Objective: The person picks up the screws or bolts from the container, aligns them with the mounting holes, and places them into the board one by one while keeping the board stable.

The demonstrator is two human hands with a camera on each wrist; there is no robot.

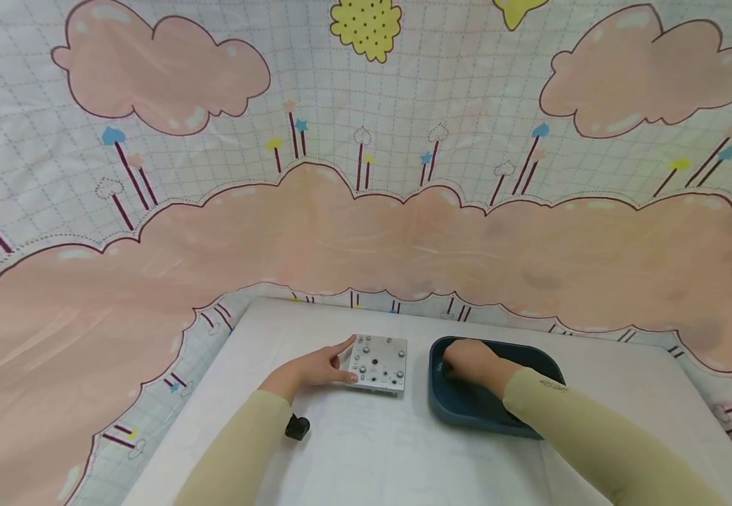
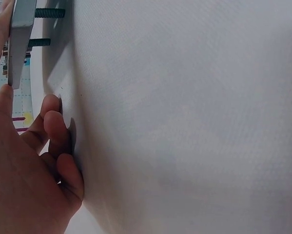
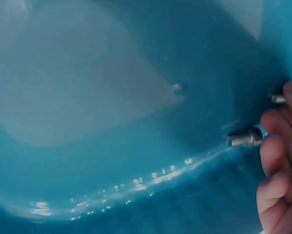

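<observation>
A silver metal plate (image 1: 386, 364) with several bolts and holes lies on the white table. My left hand (image 1: 318, 367) holds it by its left side, index finger at the far corner and thumb at the near one. In the left wrist view, threaded bolt ends (image 2: 49, 13) stick out from the plate's underside, and the other fingers of that hand rest curled near the tabletop. My right hand (image 1: 475, 365) reaches down inside the dark blue bin (image 1: 467, 416). Its fingertips pinch a small bolt (image 3: 278, 99), partly hidden by them. Another bolt (image 3: 244, 138) lies beside the fingers.
A small black object (image 1: 297, 426) sits on the table (image 1: 366, 450) beside the left forearm. The bin stands right of the plate, its walls around the right hand. A cloud-patterned curtain (image 1: 404, 246) hangs behind and along the table's sides.
</observation>
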